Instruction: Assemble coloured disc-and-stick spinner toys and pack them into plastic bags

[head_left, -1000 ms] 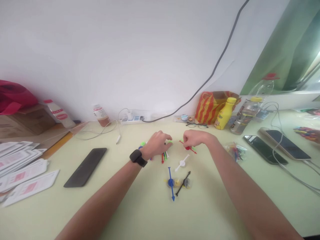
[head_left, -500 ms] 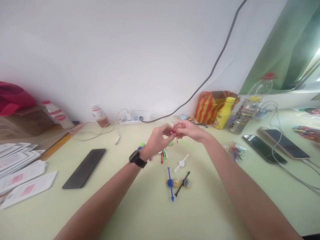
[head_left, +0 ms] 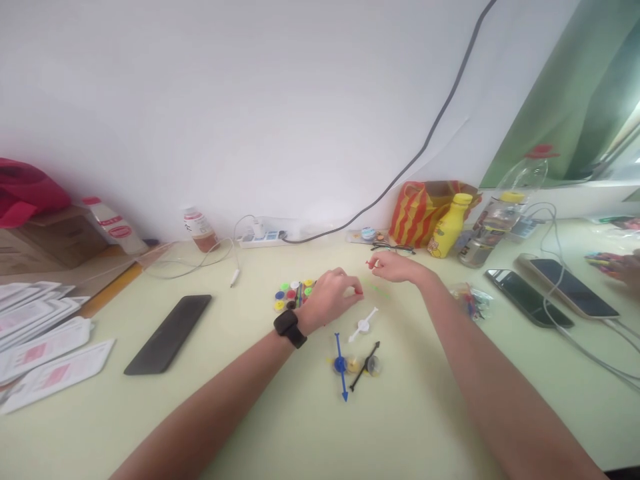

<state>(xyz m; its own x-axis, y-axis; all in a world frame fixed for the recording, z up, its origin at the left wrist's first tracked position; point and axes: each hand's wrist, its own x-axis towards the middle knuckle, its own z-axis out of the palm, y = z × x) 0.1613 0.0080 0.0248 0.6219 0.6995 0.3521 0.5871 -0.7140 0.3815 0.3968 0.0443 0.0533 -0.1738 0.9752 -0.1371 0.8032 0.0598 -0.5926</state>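
My left hand (head_left: 327, 298), wearing a black watch (head_left: 290, 327), is closed with its fingertips pinched around a small red piece, mostly hidden. Farther right, my right hand (head_left: 395, 268) is also closed, and a bit of a small red plastic piece (head_left: 370, 265) pokes out from its fingers. Colourful round discs (head_left: 285, 287) lie partly behind my left hand. Below the hands are a white arrow spinner (head_left: 363, 326), a blue arrow spinner (head_left: 341, 365) and a black arrow spinner (head_left: 370, 364), the last two beside clear round pieces. A thin light-green piece (head_left: 381, 291) lies under my right hand.
Left are a black phone (head_left: 169, 335) and a stack of white packets (head_left: 55, 360). A power strip (head_left: 263, 240), glasses (head_left: 395, 249), striped bag (head_left: 419, 213) and yellow bottle (head_left: 450, 227) line the back. Right are a bag of parts (head_left: 471, 301) and two phones; another person's hand (head_left: 629, 272) is at the edge.
My hands, together over a red piece before, have separated. The left has come down and nearer, uncovering the coloured discs; the right has shifted slightly right. Red shows at both hands' fingertips.
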